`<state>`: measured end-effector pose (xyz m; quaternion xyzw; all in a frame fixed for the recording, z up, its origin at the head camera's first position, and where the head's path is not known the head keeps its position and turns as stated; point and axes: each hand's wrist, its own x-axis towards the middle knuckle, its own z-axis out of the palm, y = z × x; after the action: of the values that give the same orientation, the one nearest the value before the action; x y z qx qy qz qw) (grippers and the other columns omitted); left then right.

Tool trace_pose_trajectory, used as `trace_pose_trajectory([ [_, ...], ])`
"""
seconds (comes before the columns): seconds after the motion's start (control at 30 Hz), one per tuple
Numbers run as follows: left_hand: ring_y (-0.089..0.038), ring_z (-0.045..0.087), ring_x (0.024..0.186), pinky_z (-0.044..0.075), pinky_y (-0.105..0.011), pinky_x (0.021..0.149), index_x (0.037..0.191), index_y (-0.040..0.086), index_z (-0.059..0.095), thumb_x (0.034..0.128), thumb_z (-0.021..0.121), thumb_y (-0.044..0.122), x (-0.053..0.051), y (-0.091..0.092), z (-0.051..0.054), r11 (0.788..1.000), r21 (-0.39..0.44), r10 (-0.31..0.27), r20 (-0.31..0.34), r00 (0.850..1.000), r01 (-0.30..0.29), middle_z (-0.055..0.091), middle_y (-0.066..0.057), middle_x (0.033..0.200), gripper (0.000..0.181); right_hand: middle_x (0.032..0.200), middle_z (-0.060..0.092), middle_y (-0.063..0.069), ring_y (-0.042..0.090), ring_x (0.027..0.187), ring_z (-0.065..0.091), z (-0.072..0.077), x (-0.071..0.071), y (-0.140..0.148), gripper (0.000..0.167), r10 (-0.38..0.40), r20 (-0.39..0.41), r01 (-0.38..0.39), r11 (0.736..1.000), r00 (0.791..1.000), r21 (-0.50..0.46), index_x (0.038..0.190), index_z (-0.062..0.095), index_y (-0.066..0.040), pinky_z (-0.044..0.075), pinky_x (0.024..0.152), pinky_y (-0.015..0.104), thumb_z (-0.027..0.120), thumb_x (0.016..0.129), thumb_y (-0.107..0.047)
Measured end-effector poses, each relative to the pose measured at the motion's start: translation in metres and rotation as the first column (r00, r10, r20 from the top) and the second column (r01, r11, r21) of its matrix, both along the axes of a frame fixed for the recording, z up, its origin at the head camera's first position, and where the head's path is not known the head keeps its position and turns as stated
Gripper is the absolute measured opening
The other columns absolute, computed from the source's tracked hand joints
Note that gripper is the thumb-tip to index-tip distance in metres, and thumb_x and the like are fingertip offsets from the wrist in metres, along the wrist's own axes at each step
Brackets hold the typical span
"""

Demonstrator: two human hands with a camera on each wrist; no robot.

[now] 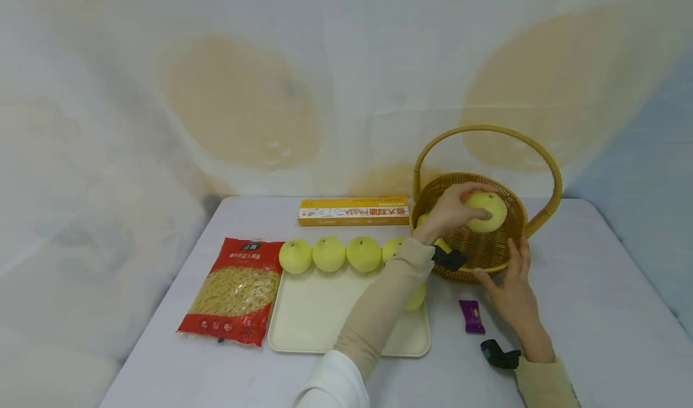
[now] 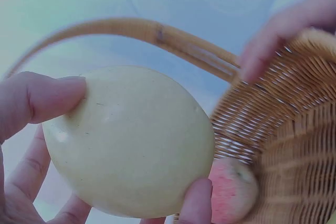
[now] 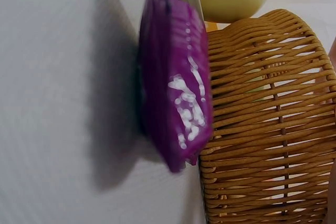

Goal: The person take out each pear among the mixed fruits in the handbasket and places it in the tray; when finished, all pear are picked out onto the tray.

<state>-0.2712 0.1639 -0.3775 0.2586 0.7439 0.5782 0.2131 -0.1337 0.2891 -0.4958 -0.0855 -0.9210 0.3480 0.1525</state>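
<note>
My left hand [image 1: 455,209] holds a pale yellow-green apple [image 1: 487,211] over the wicker basket [image 1: 517,215]. In the left wrist view, thumb and fingers surround this apple [image 2: 131,142] at its sides. A pink-red apple [image 2: 231,190] lies inside the basket; other yellow-green fruit there is partly hidden behind my left hand. My right hand [image 1: 514,293] touches the basket's front right side near the rim, thumb and fingers spread. The right wrist view shows the basket's woven wall [image 3: 268,119] close up, with that hand's fingers barely at the edge.
A purple wrapped candy [image 1: 472,316] lies before the basket. Several yellow-green apples [image 1: 329,254] line the back of a cream tray [image 1: 308,318], partly behind the left arm. A red pasta bag [image 1: 233,290] lies left of it, and an orange-white pasta box [image 1: 354,211] behind.
</note>
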Motion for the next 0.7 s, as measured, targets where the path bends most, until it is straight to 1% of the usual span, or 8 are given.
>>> trace_pose_trajectory([
  [0.07, -0.012, 0.055, 0.062, 0.055, -0.03, 0.051, 0.127, 0.022, 0.063, 0.0855, 0.073, 0.01, 0.002, -0.008, 0.005, 1.0, 0.016, -0.015, -0.008, 1.0, 0.015, 0.054, 0.008, 0.131, 0.045, 0.16, -0.017, 0.021, 0.061, 0.117, 0.039, 0.0, 0.0, 0.0, 0.092, 0.005, -0.007, -0.005, 1.0, 1.0, -0.001, 0.154, -0.002, -0.001, 0.044, 0.05, 0.042, 0.058, 0.096, -0.039],
  [0.1, -0.011, 0.057, 0.066, 0.056, -0.03, 0.052, 0.127, 0.023, 0.063, 0.0855, 0.073, 0.01, 0.002, -0.012, 0.007, 0.999, 0.028, -0.023, -0.006, 1.0, 0.023, 0.054, 0.009, 0.13, 0.045, 0.16, -0.017, 0.021, 0.061, 0.117, 0.038, 0.0, 0.0, 0.0, 0.092, 0.008, -0.01, -0.008, 1.0, 1.0, -0.001, 0.154, -0.002, -0.001, 0.044, 0.05, 0.042, 0.058, 0.096, -0.039],
  [0.13, -0.011, 0.058, 0.069, 0.056, -0.03, 0.053, 0.128, 0.022, 0.063, 0.0856, 0.073, 0.011, 0.004, -0.016, 0.009, 0.999, 0.034, -0.027, -0.007, 1.0, 0.027, 0.054, 0.009, 0.13, 0.045, 0.16, -0.018, 0.021, 0.061, 0.116, 0.039, 0.0, 0.0, 0.0, 0.092, 0.01, -0.006, -0.01, 1.0, 1.0, -0.001, 0.154, -0.003, -0.001, 0.043, 0.049, 0.039, 0.058, 0.096, -0.039],
  [0.17, -0.011, 0.059, 0.073, 0.057, -0.03, 0.054, 0.127, 0.023, 0.063, 0.0856, 0.074, 0.011, 0.005, -0.02, 0.01, 0.999, 0.038, -0.029, -0.012, 1.0, 0.029, 0.054, 0.01, 0.129, 0.045, 0.16, -0.018, 0.021, 0.061, 0.117, 0.038, 0.0, 0.0, -0.001, 0.092, 0.012, -0.004, -0.012, 1.0, 1.0, -0.001, 0.154, -0.003, -0.001, 0.042, 0.049, 0.039, 0.057, 0.097, -0.039],
  [0.27, -0.011, 0.059, 0.08, 0.057, -0.03, 0.054, 0.127, 0.024, 0.064, 0.0856, 0.074, 0.012, 0.007, -0.031, 0.014, 0.998, 0.047, -0.033, -0.028, 0.999, 0.034, 0.054, 0.01, 0.132, 0.044, 0.159, -0.02, 0.02, 0.061, 0.119, 0.036, 0.0, 0.0, -0.001, 0.092, 0.016, 0.002, -0.016, 1.0, 1.0, -0.004, 0.154, -0.005, -0.002, 0.044, 0.05, 0.043, 0.057, 0.097, -0.039],
  [0.43, -0.011, 0.061, 0.08, 0.058, -0.032, 0.056, 0.128, 0.023, 0.062, 0.0866, 0.073, 0.012, 0.011, -0.049, 0.016, 0.996, 0.071, -0.049, -0.04, 0.998, 0.051, 0.051, 0.01, 0.137, 0.044, 0.159, -0.02, 0.021, 0.06, 0.118, 0.037, 0.0, 0.0, -0.002, 0.094, 0.019, 0.018, -0.019, 1.0, 1.0, -0.003, 0.154, -0.006, -0.002, 0.044, 0.049, 0.043, 0.057, 0.096, -0.04],
  [0.6, -0.012, 0.063, 0.076, 0.059, -0.032, 0.059, 0.129, 0.022, 0.061, 0.0876, 0.072, 0.012, 0.019, -0.067, 0.014, 0.988, 0.134, -0.07, -0.014, 0.997, 0.071, 0.046, 0.009, 0.139, 0.044, 0.159, -0.02, 0.022, 0.06, 0.116, 0.038, 0.001, 0.001, -0.002, 0.092, 0.019, 0.01, -0.019, 1.0, 1.0, 0.004, 0.154, -0.005, -0.002, 0.044, 0.049, 0.045, 0.057, 0.097, -0.04],
  [0.7, -0.011, 0.063, 0.076, 0.058, -0.03, 0.058, 0.129, 0.022, 0.061, 0.0875, 0.071, 0.01, 0.024, -0.077, 0.013, 0.985, 0.16, -0.069, 0.009, 0.998, 0.067, 0.047, 0.007, 0.138, 0.045, 0.159, -0.02, 0.022, 0.059, 0.11, 0.04, 0.001, 0.002, 0.0, 0.092, 0.024, 0.014, -0.024, 1.0, 1.0, 0.001, 0.154, -0.006, -0.002, 0.043, 0.048, 0.043, 0.056, 0.097, -0.04],
])
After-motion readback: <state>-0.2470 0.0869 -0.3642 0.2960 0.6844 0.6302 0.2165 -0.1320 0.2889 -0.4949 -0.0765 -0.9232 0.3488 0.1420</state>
